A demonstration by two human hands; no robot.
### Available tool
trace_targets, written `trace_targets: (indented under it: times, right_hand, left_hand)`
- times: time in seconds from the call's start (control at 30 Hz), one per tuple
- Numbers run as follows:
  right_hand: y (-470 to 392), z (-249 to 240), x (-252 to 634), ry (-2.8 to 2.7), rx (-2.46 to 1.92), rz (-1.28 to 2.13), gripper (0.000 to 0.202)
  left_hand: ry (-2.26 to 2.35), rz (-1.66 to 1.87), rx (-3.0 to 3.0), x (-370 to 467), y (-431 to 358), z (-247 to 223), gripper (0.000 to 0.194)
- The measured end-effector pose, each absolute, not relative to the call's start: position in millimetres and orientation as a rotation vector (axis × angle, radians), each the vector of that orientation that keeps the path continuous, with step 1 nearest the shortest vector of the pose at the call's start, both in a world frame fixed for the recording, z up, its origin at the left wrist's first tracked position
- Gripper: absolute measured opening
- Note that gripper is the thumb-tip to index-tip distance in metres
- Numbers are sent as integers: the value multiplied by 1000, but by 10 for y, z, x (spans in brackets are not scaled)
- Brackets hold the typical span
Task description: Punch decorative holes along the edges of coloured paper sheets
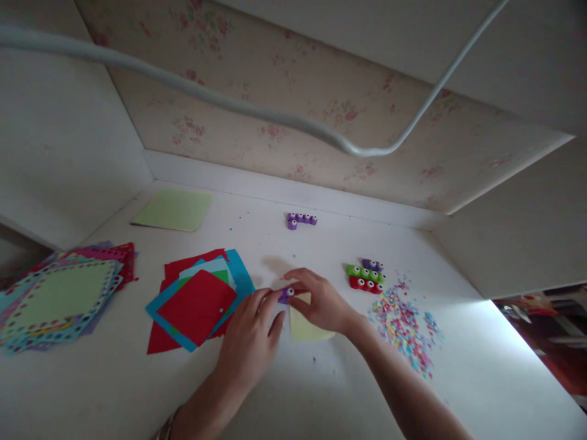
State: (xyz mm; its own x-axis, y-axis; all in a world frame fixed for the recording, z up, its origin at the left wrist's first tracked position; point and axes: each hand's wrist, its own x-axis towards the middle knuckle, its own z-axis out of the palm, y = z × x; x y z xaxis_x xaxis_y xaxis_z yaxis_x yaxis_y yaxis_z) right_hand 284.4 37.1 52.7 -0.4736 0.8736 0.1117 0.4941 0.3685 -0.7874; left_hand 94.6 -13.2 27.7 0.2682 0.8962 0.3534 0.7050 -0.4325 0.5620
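Note:
Between my two hands, near the middle of the white table, is a small purple punch with a round white spot. My left hand has its fingertips on the punch's left side. From the right, my right hand pinches the same punch with thumb and forefinger. Beneath my right hand lies a pale yellow paper square, partly covered by the fingers. Left of my left hand is a pile of colored paper squares, with a red square on top.
Purple punches sit near the back wall. Purple, green and red punches stand in rows at the right, beside scattered confetti. Pale green sheets lie at the back left, punched-edge papers at the far left. A white cable crosses overhead.

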Motion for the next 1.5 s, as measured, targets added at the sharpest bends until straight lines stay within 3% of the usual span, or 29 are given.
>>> trace_targets:
  times: [0.17, 0.37, 0.57, 0.73, 0.83, 1.03, 1.23, 1.5]
  right_hand:
    - [61, 507, 2866, -2219, -1184, 701, 49]
    - [-23, 242, 3272, -2085, -1621, 254, 45]
    - [-98, 64, 3430, -2017, -1573, 358, 21]
    - [-90, 45, 3434, -2001, -1586, 288, 40]
    - [-89, 33, 3439, -1998, -1571, 284, 32]
    - [-121, 85, 3417, -1775, -1543, 501, 18]
    - [-175, 195, 3315, -1119, -1520, 1285, 42]
    - [-164, 191, 3261, -981, -1479, 1374, 46]
  left_hand:
    - [1460, 827, 2291, 966, -118, 130, 47]
    - [1414, 779, 2315, 988, -63, 107, 25]
    - [1305, 907, 2253, 935, 6, 81, 23]
    - [1311, 890, 2202, 917, 28, 79, 25]
    - [1284, 887, 2220, 922, 27, 88, 25]
    - [1273, 897, 2235, 927, 24, 111, 26]
    - [1269, 873, 2173, 918, 26, 121, 27]
    - [1275, 868, 2187, 916, 33, 102, 29]
